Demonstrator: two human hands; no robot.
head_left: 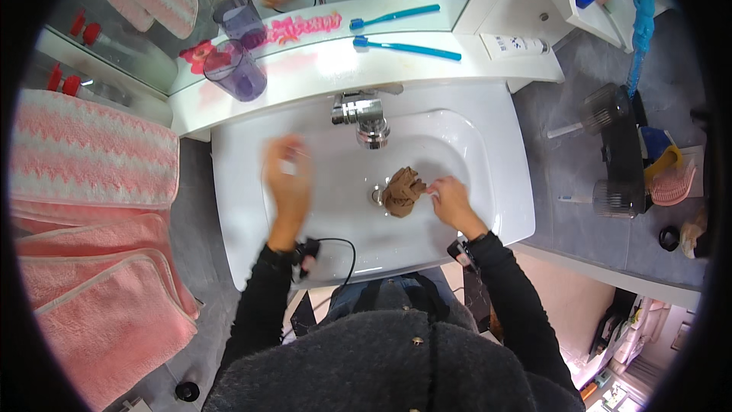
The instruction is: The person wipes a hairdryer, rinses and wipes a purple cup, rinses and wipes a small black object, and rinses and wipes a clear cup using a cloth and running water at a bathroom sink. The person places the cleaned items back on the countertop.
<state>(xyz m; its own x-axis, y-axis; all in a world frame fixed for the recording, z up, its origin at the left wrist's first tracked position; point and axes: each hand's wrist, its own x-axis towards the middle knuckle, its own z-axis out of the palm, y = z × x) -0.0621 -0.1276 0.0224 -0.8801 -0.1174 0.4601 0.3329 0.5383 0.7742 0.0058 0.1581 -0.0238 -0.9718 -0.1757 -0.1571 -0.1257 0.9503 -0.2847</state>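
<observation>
Brown cloth (402, 191) sits bunched over the drain at frame centre, my right hand (451, 202) fingers pinching its edge, my left hand (288, 177) blurred, grip unclear; loosely held, it could slip and clog the drain.

1. bright, even light; glare on the white sink (488, 183) rim near 12 o'clock.
2. the left hand (288, 179) is motion-blurred.
3. fisheye bends edges; black vignette rings the frame, corners lost.
</observation>
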